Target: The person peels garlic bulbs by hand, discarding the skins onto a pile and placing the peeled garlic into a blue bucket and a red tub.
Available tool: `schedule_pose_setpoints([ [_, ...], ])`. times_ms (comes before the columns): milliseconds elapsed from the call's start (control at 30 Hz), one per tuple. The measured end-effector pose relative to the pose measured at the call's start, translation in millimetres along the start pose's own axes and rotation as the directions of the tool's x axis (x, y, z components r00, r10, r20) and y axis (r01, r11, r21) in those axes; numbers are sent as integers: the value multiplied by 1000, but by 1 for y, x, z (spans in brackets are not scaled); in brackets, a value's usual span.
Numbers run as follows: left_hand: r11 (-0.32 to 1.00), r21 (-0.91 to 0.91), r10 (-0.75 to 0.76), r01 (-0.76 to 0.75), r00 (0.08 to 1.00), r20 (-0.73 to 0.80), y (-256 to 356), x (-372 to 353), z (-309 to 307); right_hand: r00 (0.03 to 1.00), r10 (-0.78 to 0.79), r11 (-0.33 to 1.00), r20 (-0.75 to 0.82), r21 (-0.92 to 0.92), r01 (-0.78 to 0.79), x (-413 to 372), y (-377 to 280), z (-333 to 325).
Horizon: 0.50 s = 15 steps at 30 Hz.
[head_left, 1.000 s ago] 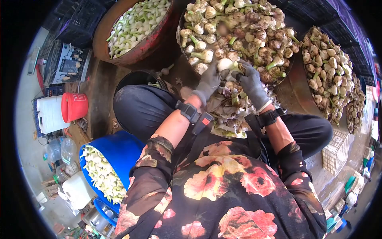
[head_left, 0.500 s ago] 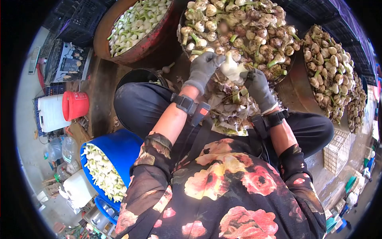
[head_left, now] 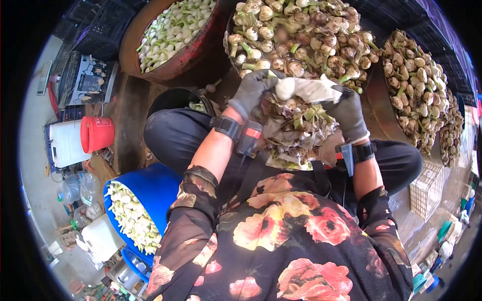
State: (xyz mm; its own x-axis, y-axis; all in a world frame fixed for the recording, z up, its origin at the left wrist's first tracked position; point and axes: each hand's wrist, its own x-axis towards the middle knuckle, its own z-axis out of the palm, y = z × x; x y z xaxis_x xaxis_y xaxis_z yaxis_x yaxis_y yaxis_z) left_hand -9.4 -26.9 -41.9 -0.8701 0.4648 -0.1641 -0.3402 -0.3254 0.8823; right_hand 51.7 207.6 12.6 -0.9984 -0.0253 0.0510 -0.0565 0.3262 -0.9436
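Observation:
My left hand (head_left: 252,94), in a grey glove, is closed on a garlic bulb (head_left: 285,89) that shows smooth and white beside its fingertips. A pale, papery strip of garlic skin (head_left: 315,91) stretches from the bulb towards the right. My right hand (head_left: 348,113), gloved too, grips the far end of that skin with the fingers pinched together. Below both hands, between my knees, lies a heap of brown, torn garlic skins (head_left: 296,131). Just beyond the hands is a wide basin of unpeeled, soil-stained garlic bulbs (head_left: 321,50).
A reddish tub (head_left: 175,64) of clean white garlic stands far left, a dark bucket (head_left: 165,100) by my left knee. A tipped blue barrel (head_left: 150,188) holds more pale garlic. Dirty bulbs (head_left: 414,85) are piled at right, near a white crate (head_left: 427,193). A red bucket (head_left: 97,134) stands left.
My right hand has moved right and slightly down, drawing a strip of skin out from the bulb. The left hand has shifted little, and more of the bulb is bare.

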Motion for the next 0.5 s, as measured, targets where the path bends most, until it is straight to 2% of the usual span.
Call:
schedule_pose_setpoints([
  [33,976,-215,-21,26,999,24,3,-4,-5,999,-27,987,40,-157,33,-5,8,-9],
  [67,942,-334,-37,36,999,2,4,-4,-8,995,-49,948,82,-310,72,-10,15,-18],
  [100,892,-450,-56,42,998,-18,3,-3,-10,998,52,994,45,93,-56,-13,8,-17],
  [133,828,-559,-77,43,996,-36,1,-1,-14,986,158,861,50,481,-163,-16,-4,-15],
  [167,738,-671,-123,68,992,-35,-2,4,-23,977,197,741,86,639,-206,-22,-7,-14],
  [200,691,-723,-154,3,978,-143,0,11,-32,964,236,591,121,770,-241,-28,-10,-14],
  [233,642,-764,-189,-70,950,-247,5,20,-43,965,216,609,146,752,-250,-36,-9,-15],
  [267,593,-791,-229,-150,911,-344,11,27,-55,951,207,747,229,590,-305,-37,-8,-16],
  [300,758,-605,-26,-242,917,-399,27,30,-64,930,196,860,311,402,-315,-38,-8,-16],
  [333,858,-381,181,-343,898,-401,50,31,-74,865,250,959,435,8,-282,-38,-8,-17],
  [367,639,-688,159,-345,934,-321,78,37,-101,783,344,914,518,-375,-154,-35,-8,-17],
  [400,335,-900,169,-279,957,-234,103,43,-119,699,463,733,544,-679,43,-31,-7,-17],
  [467,422,-818,224,-392,919,-325,153,30,-92,802,428,724,417,-690,-27,-17,17,-15],
  [500,502,-793,238,-344,937,-256,161,25,-83,844,404,720,352,-691,-57,-5,33,-12],
])
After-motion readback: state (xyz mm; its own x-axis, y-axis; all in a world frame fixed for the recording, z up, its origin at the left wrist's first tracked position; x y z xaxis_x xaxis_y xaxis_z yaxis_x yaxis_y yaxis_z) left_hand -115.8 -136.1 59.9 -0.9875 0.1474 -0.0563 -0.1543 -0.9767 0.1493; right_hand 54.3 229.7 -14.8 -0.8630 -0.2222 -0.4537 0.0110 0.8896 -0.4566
